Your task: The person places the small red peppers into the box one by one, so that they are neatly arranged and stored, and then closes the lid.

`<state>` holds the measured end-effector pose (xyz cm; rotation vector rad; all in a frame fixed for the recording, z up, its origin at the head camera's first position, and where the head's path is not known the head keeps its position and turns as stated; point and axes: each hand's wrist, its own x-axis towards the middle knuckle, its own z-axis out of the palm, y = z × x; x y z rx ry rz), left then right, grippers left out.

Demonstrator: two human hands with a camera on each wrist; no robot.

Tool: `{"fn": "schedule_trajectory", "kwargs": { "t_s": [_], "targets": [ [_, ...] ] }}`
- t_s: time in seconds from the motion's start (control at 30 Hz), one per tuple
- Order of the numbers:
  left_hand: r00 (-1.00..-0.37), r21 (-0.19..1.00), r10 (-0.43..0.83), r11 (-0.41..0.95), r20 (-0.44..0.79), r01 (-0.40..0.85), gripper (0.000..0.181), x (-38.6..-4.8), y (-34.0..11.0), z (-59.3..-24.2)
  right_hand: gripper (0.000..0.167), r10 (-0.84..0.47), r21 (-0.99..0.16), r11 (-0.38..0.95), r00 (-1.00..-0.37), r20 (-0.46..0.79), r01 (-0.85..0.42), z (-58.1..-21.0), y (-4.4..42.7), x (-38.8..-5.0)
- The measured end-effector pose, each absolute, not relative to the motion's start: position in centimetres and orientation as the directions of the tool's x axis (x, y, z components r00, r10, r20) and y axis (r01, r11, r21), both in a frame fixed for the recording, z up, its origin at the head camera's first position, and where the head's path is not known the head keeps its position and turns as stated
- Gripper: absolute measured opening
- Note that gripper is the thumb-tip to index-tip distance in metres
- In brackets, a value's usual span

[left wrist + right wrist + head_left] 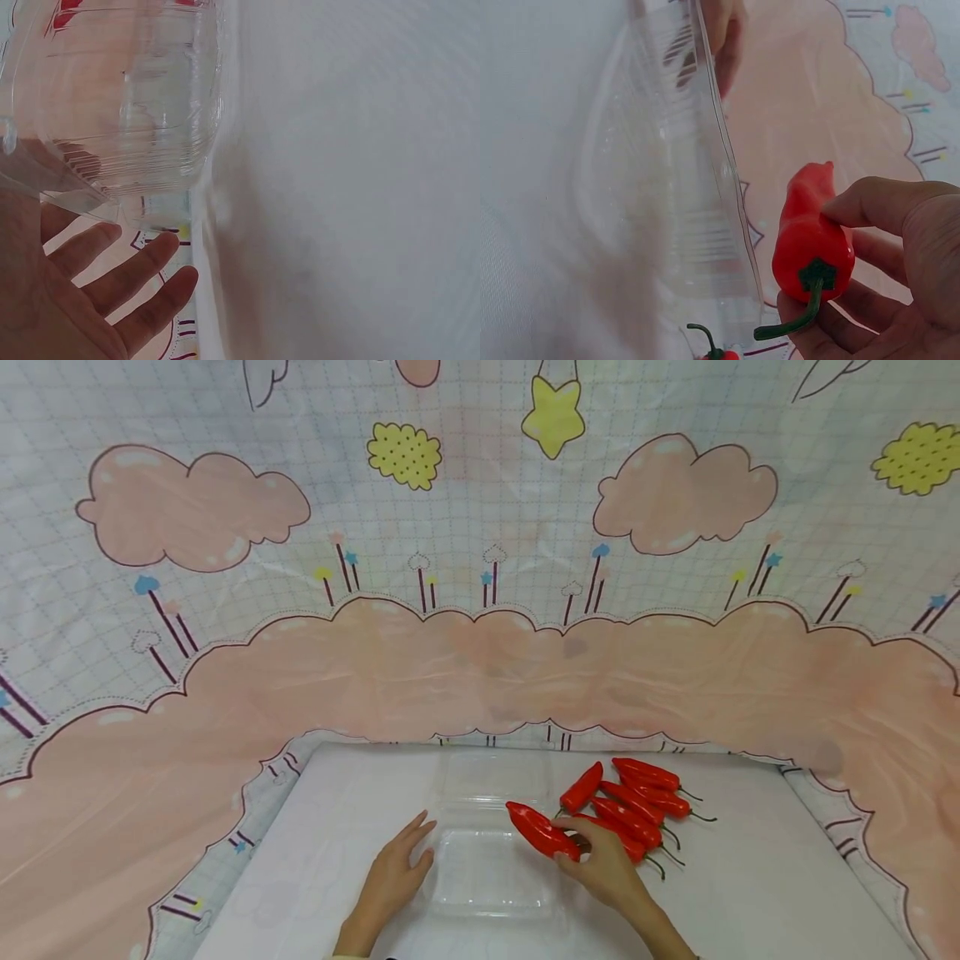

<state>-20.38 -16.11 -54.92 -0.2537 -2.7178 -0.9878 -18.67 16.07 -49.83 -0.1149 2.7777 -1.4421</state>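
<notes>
- A cloth backdrop (pixel 480 681) printed with pink clouds (pixel 198 514), a yellow star (pixel 553 417) and thin-stemmed shapes hangs behind a white counter (pixel 750 902).
- At the right side of a clear plastic box (pixel 491 872), a person's right hand (pixel 600 864) pinches a glossy red pepper (pixel 536 828) between thumb and fingers.
- The red pepper is held up off the counter, its tip angled away toward the far left; the right wrist view shows its curved green stem (pixel 791 326) hanging free beside the fingers.
- The box stands upright, its mouth facing up, with a second clear panel (pixel 491 781) just beyond it on the far side.
- At the box's left side, the left hand (pixel 393 872) holds nothing, its fingers extended and spread apart, thumb near the plastic; whether it touches the wall cannot be told.
- To the right, a cluster of red peppers (pixel 630 814) lies on the counter, several side by side and overlapping, most of their green stems pointing right.
</notes>
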Motion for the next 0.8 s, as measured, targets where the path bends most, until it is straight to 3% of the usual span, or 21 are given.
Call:
{"fn": "schedule_trajectory", "kwargs": {
  "t_s": [0.8],
  "targets": [
    [-0.955, 0.614, 0.091, 0.748, 0.282, 0.253, 0.041, -20.0, -16.1, -54.7, 0.042, -0.329, -0.821, 0.527, -0.943, 0.039, -0.218, -50.3, 13.6, -19.1]
  ]
}}
